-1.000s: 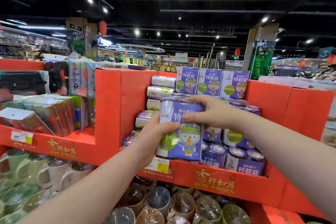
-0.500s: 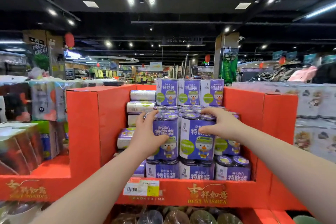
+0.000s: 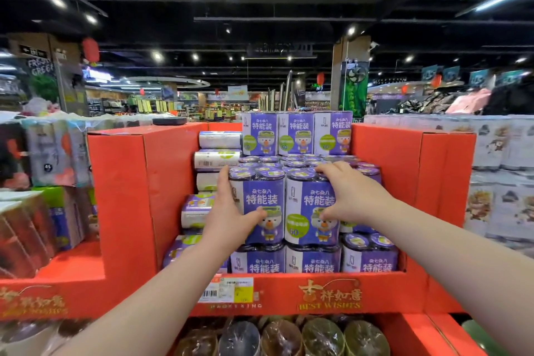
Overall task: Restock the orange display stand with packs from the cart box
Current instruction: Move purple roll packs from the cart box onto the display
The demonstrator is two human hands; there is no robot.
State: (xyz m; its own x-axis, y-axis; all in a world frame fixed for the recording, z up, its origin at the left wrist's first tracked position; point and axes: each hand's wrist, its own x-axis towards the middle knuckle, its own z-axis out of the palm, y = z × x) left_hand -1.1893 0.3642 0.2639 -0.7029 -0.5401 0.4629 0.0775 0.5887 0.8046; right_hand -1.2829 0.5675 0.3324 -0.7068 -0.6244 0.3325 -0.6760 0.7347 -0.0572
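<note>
An orange cardboard display stand holds stacked purple packs of rolls with a cartoon duck on the label. Two of these packs stand side by side on the front bottom row. My left hand grips the left purple pack, fingers up its left side and thumb across its front. My right hand clasps the right purple pack, fingers curled over its top and thumb on its label. The cart box is out of view.
Three more packs stand at the back and loose rolls lie sideways at the left wall. A price tag sits on the front lip. Wrapped cups fill the tier below. Boxed goods are left, white packs right.
The pack I held in the air in front of the stand now stands on the front bottom row. My hands have spread apart and the view has shifted to face the compartment.
</note>
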